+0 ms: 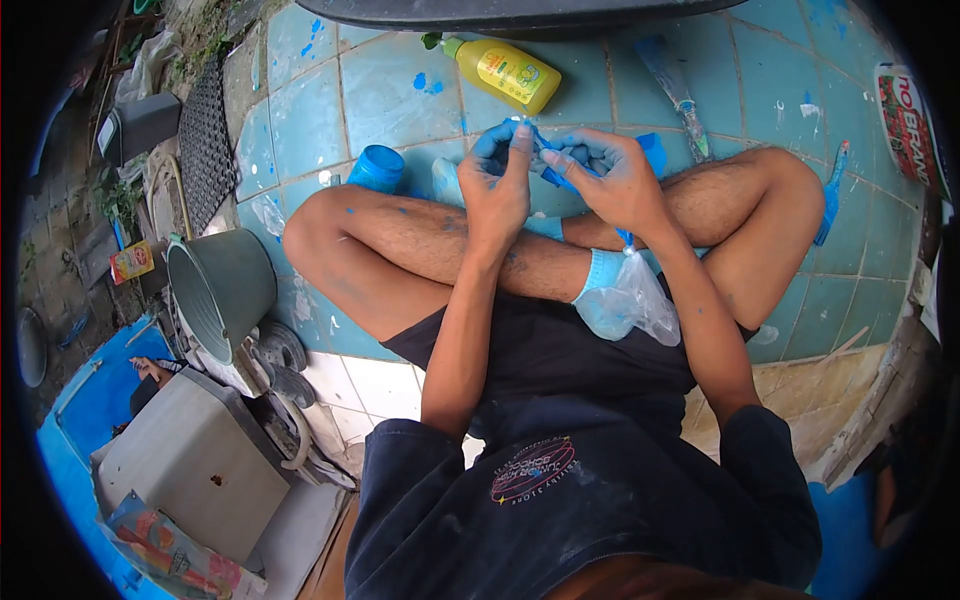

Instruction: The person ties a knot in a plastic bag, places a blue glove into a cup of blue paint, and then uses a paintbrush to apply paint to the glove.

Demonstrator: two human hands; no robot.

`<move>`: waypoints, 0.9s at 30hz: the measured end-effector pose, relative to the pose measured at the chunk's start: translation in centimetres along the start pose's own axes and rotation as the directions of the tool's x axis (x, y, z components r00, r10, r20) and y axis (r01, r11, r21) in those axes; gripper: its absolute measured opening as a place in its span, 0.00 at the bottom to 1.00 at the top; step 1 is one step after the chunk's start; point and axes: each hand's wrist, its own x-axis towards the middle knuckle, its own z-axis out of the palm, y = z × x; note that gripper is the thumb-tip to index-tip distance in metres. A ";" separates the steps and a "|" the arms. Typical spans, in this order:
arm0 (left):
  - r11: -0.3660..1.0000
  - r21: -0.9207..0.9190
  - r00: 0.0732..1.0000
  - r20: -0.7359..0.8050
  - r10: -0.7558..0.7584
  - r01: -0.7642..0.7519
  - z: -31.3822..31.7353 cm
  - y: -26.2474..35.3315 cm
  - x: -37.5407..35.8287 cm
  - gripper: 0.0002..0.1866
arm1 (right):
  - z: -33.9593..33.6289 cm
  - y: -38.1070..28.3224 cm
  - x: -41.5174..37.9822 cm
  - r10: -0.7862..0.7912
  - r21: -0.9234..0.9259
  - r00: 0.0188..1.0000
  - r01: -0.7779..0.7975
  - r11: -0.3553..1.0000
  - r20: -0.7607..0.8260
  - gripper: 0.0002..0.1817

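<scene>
My left hand and my right hand are raised close together above my crossed legs, their fingers smeared with blue. Between the fingertips is a small blue, thin-looking piece; its kind cannot be made out. Both hands look pinched on it, the left by thumb and fingers, the right with the thumb pressed over bent fingers. Below the right wrist, a clear plastic bag with a blue-stained neck lies over my lap beside a light blue sock.
A yellow pump bottle lies ahead on the teal tiles. A blue jar stands left of my knee. One paint-stained brush and another blue brush lie to the right. A grey bucket is at left.
</scene>
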 end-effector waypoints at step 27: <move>0.923 -0.311 0.973 0.126 -0.195 0.225 -0.9 0.0 0.7 0.12 | 0.6 0.0 -0.8 0.108 0.025 0.989 -0.111 0.994 0.099 0.11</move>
